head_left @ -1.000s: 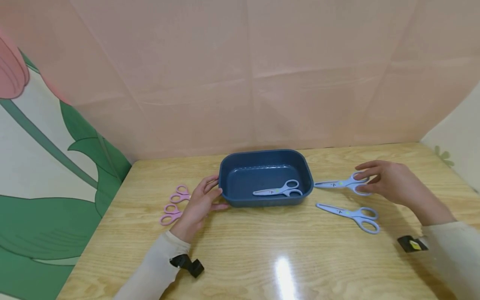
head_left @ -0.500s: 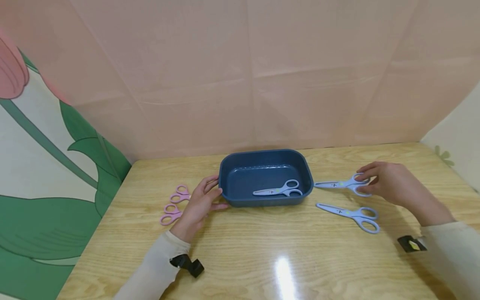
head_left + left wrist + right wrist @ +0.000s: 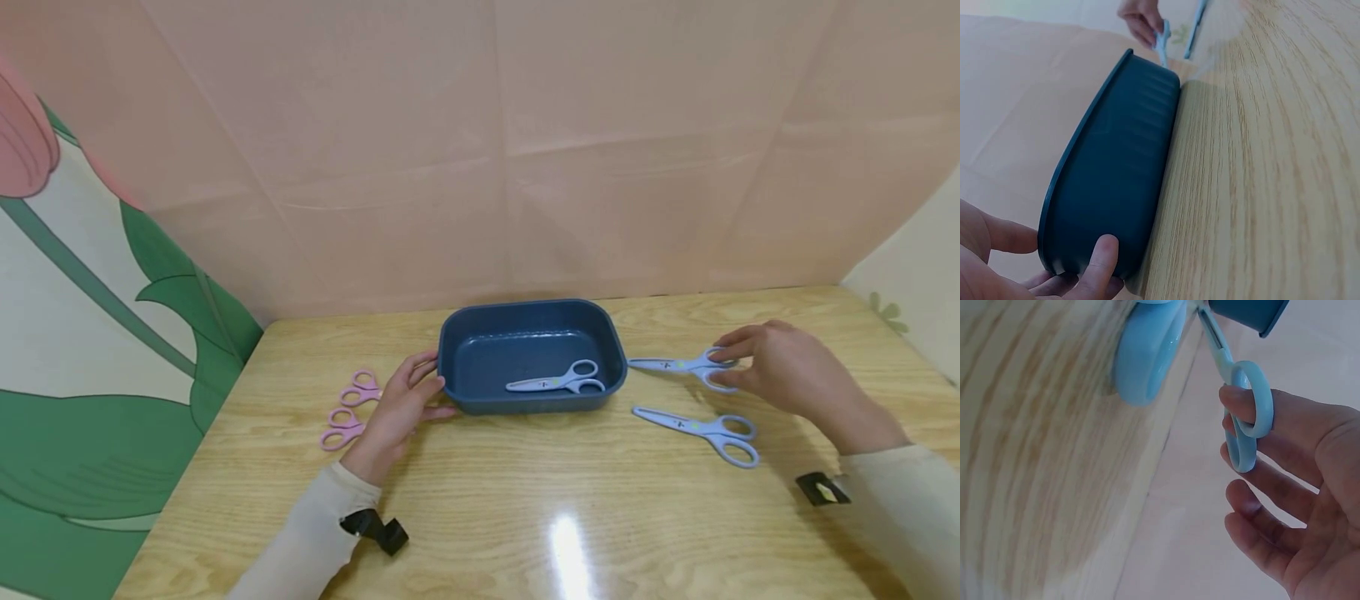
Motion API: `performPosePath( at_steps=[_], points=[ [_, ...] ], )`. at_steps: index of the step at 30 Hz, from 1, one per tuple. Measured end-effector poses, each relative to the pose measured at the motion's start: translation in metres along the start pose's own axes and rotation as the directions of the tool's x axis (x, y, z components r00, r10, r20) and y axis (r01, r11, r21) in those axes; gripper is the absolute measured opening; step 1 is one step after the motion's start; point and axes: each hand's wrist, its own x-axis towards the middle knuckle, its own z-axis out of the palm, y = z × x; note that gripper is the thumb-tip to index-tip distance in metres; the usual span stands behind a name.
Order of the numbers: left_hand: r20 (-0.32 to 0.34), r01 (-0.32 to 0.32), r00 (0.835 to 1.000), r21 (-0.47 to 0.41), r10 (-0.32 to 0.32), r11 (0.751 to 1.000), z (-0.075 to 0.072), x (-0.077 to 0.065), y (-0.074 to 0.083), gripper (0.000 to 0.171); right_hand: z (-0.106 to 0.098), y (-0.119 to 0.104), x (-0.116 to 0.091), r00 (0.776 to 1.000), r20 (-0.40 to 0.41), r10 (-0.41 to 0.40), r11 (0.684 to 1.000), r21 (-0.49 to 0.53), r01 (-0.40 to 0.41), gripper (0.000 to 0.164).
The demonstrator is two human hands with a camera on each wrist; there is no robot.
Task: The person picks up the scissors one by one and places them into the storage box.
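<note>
A dark blue plastic box (image 3: 528, 407) stands on the wooden table. My left hand (image 3: 393, 417) grips its left end, the thumb (image 3: 1102, 259) against the side wall and other fingers around the corner. On the right, my right hand (image 3: 795, 371) pinches the handle loops of light blue scissors (image 3: 671, 365), whose blades point left toward the box's right end. In the right wrist view these scissors (image 3: 1261, 403) hang off the fingers, one digit passing through a loop. Nearer to me lies a second pair of light blue scissors (image 3: 701, 427). Another pair of light blue scissors (image 3: 543, 383) lies inside the box.
Two pairs of pink scissors (image 3: 363, 388) lie left of the box, their blades hidden behind my left hand. A pink-covered wall (image 3: 495, 208) rises at the table's (image 3: 487, 500) back edge. A painted wall (image 3: 142, 350) stands at the left.
The right hand's fingers have closed more firmly on the scissors' handles, and those scissors have shifted very slightly upward in view. The left hand and box have stayed put.
</note>
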Motion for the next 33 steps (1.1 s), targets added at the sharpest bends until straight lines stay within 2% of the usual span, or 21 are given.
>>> performPosePath(
  at_steps=[8, 16, 24, 33],
  points=[
    [0.006, -0.007, 1.000, 0.001, 0.007, 1.000, -0.0006, -0.0004, 0.0002, 0.050, 0.0021, -0.0008, -0.0017, 0.998, -0.067, -0.003, 1.000, -0.005, 0.002, 0.034],
    [0.007, -0.002, 1.000, 0.002, 0.002, 1.000, -0.0008, 0.0005, -0.0006, 0.050, 0.0047, 0.0004, -0.0004, 0.979, -0.186, -0.082, 0.997, -0.027, 0.078, 0.035],
    [-0.002, -0.005, 1.000, 0.006, 0.005, 1.000, -0.0001, 0.0013, -0.0013, 0.049, 0.0038, 0.0007, -0.0006, 0.970, -0.235, -0.071, 0.997, -0.016, 0.069, 0.034],
    [-0.007, -0.001, 1.000, 0.006, 0.001, 1.000, 0.0004, 0.0002, 0.0000, 0.048, -0.0003, -0.0043, -0.0004, 0.934, -0.350, -0.069, 0.996, 0.025, 0.083, 0.034]
  ],
)
